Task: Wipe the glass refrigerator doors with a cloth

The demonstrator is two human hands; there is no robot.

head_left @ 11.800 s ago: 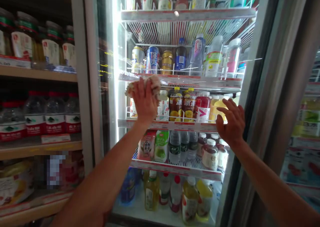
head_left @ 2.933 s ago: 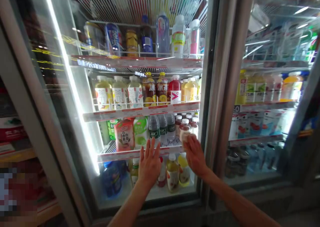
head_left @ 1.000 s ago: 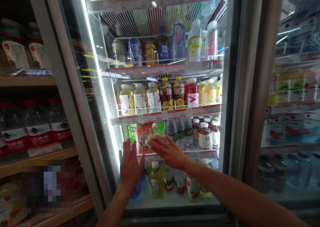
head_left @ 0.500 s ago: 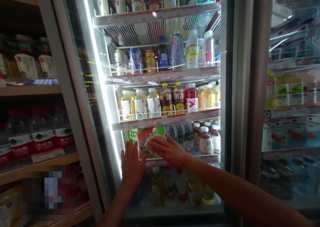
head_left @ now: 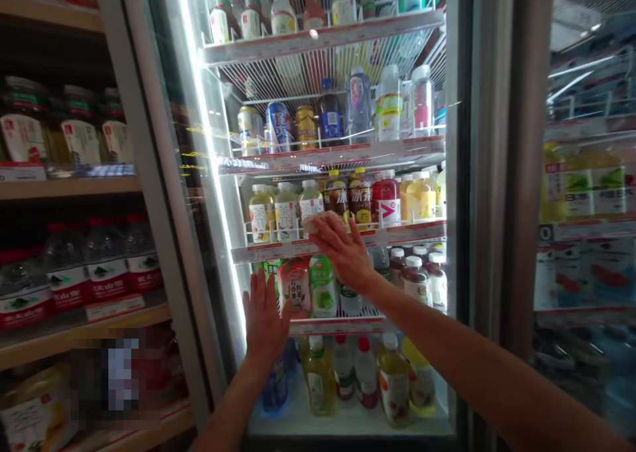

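My left hand (head_left: 265, 316) lies flat with fingers up and apart against the glass door (head_left: 203, 240) of a lit drinks fridge, near its left side. Further right and higher, my right hand (head_left: 340, 248) presses on the same glass, fingers pointing left. Under its fingertips shows a pale, thin cloth (head_left: 314, 224), mostly hidden by the fingers. Behind the right hand stand tea bottles (head_left: 285, 212) and dark iced-tea bottles (head_left: 361, 197). A red drink pack (head_left: 295, 289) and a green drink pack (head_left: 322, 289) stand behind the glass between my hands.
Cans and bottles (head_left: 330, 111) fill the upper fridge shelves, and more bottles (head_left: 395, 379) stand at the bottom. To the left, an open wooden shelf (head_left: 64, 188) holds red-labelled water bottles (head_left: 106, 260). A metal door frame (head_left: 484, 193) divides off another fridge on the right.
My right hand has slid up and slightly right over the glass with the cloth, uncovering the red and green packs. My left hand stays on the glass. The view has shifted slightly.
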